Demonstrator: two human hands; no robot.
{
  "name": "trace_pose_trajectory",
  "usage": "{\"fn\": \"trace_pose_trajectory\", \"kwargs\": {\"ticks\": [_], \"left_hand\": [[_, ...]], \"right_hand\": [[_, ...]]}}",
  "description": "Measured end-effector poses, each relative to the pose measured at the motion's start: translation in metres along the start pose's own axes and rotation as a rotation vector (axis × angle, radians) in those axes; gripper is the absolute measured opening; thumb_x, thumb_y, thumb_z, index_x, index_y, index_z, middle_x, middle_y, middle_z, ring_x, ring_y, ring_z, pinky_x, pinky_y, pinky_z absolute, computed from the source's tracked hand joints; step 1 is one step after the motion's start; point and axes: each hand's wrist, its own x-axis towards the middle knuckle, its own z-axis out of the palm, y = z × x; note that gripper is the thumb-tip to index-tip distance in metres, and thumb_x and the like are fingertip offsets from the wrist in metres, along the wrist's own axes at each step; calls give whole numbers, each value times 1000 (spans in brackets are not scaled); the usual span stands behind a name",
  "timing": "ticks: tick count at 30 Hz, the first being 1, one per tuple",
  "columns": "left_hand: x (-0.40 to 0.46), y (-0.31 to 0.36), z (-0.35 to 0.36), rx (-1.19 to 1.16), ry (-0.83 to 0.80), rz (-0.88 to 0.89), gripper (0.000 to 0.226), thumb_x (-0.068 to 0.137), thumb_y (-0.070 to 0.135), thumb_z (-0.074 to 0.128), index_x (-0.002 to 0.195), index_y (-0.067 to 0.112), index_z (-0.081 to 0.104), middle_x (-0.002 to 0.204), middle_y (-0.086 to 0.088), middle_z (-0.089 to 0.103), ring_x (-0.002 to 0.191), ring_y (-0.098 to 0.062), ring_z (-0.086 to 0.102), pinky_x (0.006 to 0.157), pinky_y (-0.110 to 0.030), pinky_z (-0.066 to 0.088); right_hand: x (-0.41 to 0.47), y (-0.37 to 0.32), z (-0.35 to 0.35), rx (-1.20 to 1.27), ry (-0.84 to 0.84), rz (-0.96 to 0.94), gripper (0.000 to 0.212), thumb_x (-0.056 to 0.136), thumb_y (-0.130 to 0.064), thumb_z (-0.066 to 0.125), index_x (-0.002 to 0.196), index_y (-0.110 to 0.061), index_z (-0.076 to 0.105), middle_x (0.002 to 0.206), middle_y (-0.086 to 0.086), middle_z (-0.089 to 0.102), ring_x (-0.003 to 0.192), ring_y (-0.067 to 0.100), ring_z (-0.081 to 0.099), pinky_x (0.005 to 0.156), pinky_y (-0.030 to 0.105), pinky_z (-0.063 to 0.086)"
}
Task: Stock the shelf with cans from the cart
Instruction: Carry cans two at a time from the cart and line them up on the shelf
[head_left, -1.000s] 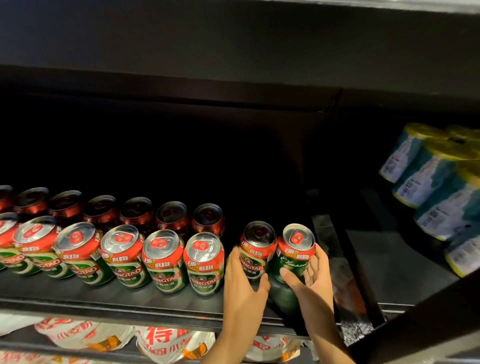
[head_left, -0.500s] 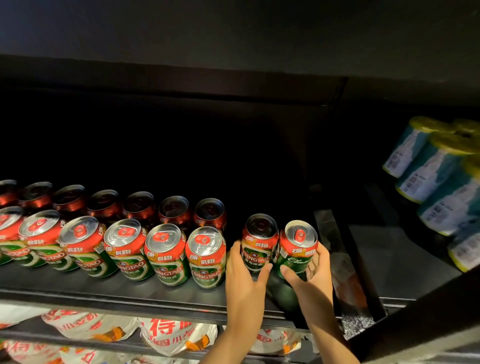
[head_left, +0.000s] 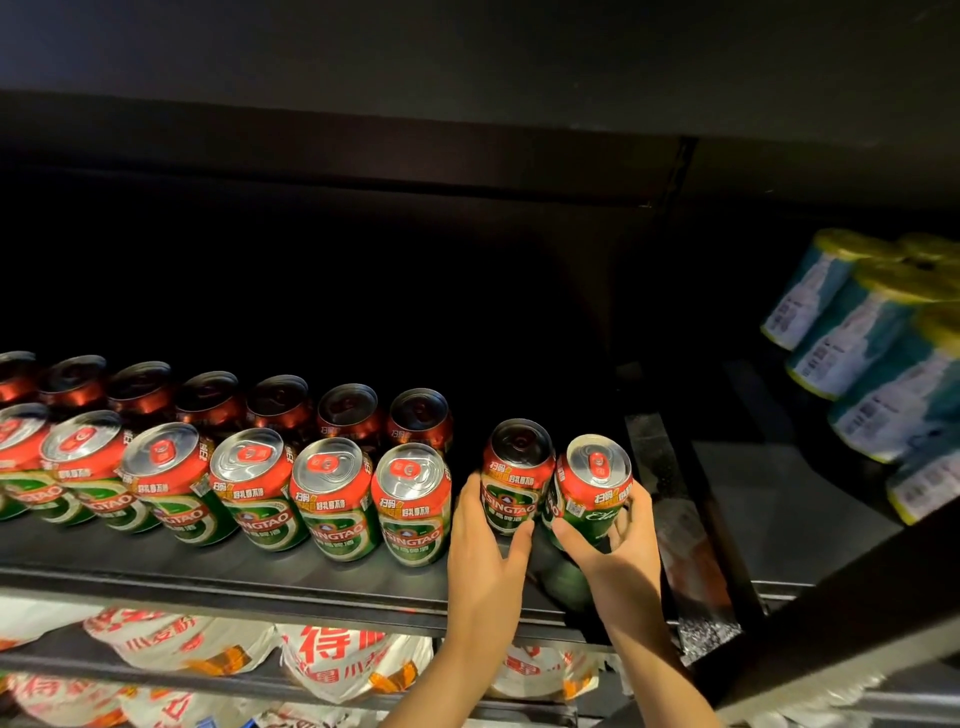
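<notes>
Cans (head_left: 332, 499) already fill two rows along the shelf (head_left: 218, 577), and each grip, left hand (head_left: 485, 540) and right hand (head_left: 618, 540), clasps one more at the row's right end, where space remains.

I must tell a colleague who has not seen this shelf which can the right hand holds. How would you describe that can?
Find the dark shelf carrying two rows of red-and-green cans. At its right end, past a small gap, two cans are held by hands. The wanted can is the rightmost, gripped by the right hand; its silver top is brightly lit, while its neighbour's top is shadowed.
</notes>
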Motion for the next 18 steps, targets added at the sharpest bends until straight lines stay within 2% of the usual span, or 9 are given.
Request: {"fn": "trace_pose_trajectory", "kwargs": {"ticks": [3,7,9,11,14,18], "left_hand": [[0,-1,0,6,1,12,67,90,26,61,145,27,23,136,16,39,123,7,35,91,6,22],[1,-3,0,18,-2,27,67,89,28,61,145,25,24,140,12,40,128,-1,36,104,-14,29],[2,-3,0,24,-1,31,67,89,28,61,145,25,25,140,11,41,129,-2,37,106,-19,31],[2,-4,0,27,1,33,67,89,27,61,145,25,25,139,11,41,128,-2,37,105,-18,30],[2,-4,0,23,-5,23,68,89,27,62,145,24,23,139,10,40,128,-3,37,104,-17,30],[2,-6,0,8,-7,11,69,88,26,63,145,24,24,137,9,42,126,-4,40,106,-22,34]], "right_hand": [[0,4,-1,-26,-16,-10,68,71,1,77,121,-33,45,119,-5,60,112,10,57,95,30,48],[1,5,-2,-42,-34,-14,72,71,-2,78,131,-27,45,124,-4,59,117,12,55,103,41,44],[0,2,-1,-21,-38,-27,81,65,-5,83,132,-23,43,124,-4,59,115,10,57,99,34,48],[0,0,1,3,-20,-39,84,56,-9,84,127,-25,42,119,-5,59,108,4,60,88,21,52],[-1,1,2,1,6,-53,78,60,0,85,117,-34,44,119,-2,58,105,6,61,84,21,53],[-1,5,0,-49,25,-85,71,65,1,82,115,-36,47,122,-2,50,108,7,58,78,11,51]]}}
